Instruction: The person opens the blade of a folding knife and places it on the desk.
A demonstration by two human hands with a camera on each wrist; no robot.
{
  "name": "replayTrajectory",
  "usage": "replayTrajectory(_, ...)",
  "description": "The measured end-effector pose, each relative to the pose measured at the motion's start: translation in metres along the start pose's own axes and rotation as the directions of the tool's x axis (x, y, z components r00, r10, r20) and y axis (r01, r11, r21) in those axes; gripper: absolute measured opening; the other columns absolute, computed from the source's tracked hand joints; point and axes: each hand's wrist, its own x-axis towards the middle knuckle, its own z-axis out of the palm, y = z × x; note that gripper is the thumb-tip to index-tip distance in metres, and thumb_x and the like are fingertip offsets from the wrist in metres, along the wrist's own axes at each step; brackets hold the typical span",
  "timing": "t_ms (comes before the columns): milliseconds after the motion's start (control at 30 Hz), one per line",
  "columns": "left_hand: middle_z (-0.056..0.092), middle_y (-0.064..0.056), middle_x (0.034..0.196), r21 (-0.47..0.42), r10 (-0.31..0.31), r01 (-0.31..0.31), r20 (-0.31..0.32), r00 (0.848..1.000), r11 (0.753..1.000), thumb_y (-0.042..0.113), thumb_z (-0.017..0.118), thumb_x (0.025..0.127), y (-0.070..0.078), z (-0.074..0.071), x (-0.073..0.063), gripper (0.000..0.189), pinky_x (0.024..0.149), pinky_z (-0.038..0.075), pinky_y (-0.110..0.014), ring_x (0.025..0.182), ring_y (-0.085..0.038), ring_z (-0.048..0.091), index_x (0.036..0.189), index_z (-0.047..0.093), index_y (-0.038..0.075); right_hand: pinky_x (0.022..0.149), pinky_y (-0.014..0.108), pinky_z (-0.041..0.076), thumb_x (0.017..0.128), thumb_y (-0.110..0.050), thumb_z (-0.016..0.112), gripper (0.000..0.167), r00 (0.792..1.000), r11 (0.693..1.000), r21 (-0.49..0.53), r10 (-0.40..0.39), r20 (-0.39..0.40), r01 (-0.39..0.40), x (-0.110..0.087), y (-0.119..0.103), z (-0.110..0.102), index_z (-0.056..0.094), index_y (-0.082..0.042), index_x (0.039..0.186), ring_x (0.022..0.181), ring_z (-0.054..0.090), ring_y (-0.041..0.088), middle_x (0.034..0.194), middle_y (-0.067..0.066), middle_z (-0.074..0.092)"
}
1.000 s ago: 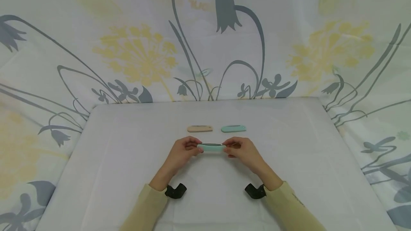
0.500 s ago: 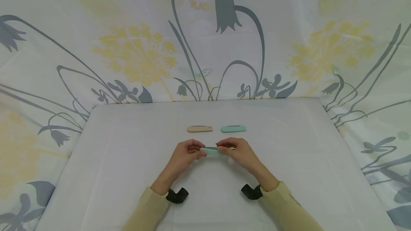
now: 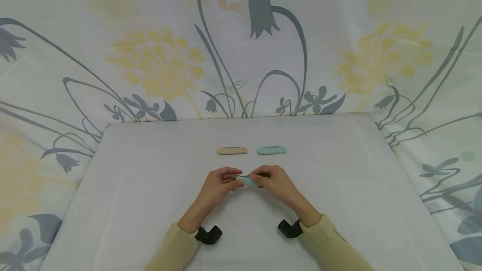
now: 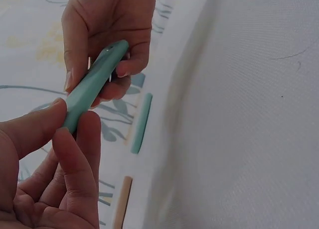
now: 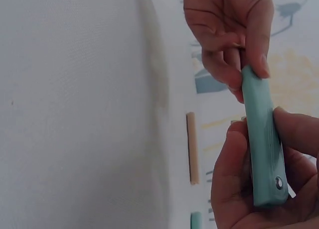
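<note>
While your left hand pinches one end of the mint-green folding knife, your right hand grips its riveted end, probably to steady it above the worktop; beyond lie a tan knife and second mint knife.

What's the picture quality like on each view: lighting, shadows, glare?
Head: dim, even light; faint shadow near the right hand, which partly covers the held mint knife. Left wrist: greyish light; a soft dark band down the white tabletop, shadow or fold, I can't tell. Right wrist: dim too, with a small bright glint on the knife's rivet.
</note>
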Motion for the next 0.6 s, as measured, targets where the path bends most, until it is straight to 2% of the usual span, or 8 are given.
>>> replayTrajectory(133,0.071,-0.01,0.097,-0.002,-0.008,0.008,-0.018,1.0,1.0,0.001,0.073,0.088,-0.018,0.0,0.006,0.026,0.076,0.053,-0.037,0.091,-0.037,0.068,0.112,0.068,-0.008,0.076,0.034,0.057,0.098,-0.016,0.066,0.02,1.0,0.998,0.058,0.019,-0.007,-0.018,-0.003,-0.001,0.004,0.071,0.002,0.105,0.093,0.064,0.027,0.104,0.01,0.069)
replayTrajectory(233,0.072,-0.009,0.096,-0.006,-0.007,0.006,-0.03,1.0,1.0,0.004,0.075,0.087,-0.026,0.0,0.009,0.024,0.073,0.052,-0.033,0.088,-0.028,0.069,0.109,0.07,-0.005,0.077,0.035,0.057,0.098,-0.013,0.065,0.016,0.999,0.997,0.069,0.037,-0.031,-0.035,-0.003,-0.002,0.008,0.07,0.002,0.104,0.093,0.065,0.026,0.103,0.01,0.068)
replayTrajectory(367,0.072,-0.009,0.097,-0.011,0.002,-0.002,-0.039,0.999,1.0,0.006,0.076,0.087,-0.029,0.0,0.009,0.025,0.071,0.052,-0.031,0.085,-0.023,0.069,0.109,0.071,-0.003,0.078,0.034,0.057,0.098,-0.01,0.065,0.013,0.996,0.996,0.074,0.051,-0.071,-0.046,-0.003,-0.001,0.012,0.069,0.002,0.1,0.09,0.065,0.022,0.098,0.009,0.067)
replayTrajectory(533,0.072,-0.009,0.097,-0.007,-0.012,0.012,-0.045,0.999,1.0,0.008,0.078,0.086,-0.027,0.001,0.009,0.025,0.072,0.052,-0.032,0.083,-0.017,0.069,0.108,0.071,-0.002,0.076,0.032,0.057,0.097,-0.009,0.064,0.011,0.992,0.998,0.063,0.029,-0.124,-0.021,-0.002,0.001,0.016,0.068,0.002,0.097,0.085,0.065,0.02,0.093,0.009,0.066)
replayTrajectory(600,0.072,-0.009,0.097,0.0,-0.02,0.02,-0.047,0.999,1.0,0.006,0.077,0.087,-0.019,0.003,0.007,0.023,0.073,0.053,-0.035,0.085,-0.022,0.069,0.107,0.071,-0.003,0.075,0.032,0.057,0.098,-0.008,0.064,0.011,0.989,0.998,0.055,0.024,-0.144,-0.016,-0.002,0.002,0.018,0.068,0.002,0.096,0.083,0.064,0.02,0.091,0.009,0.065)
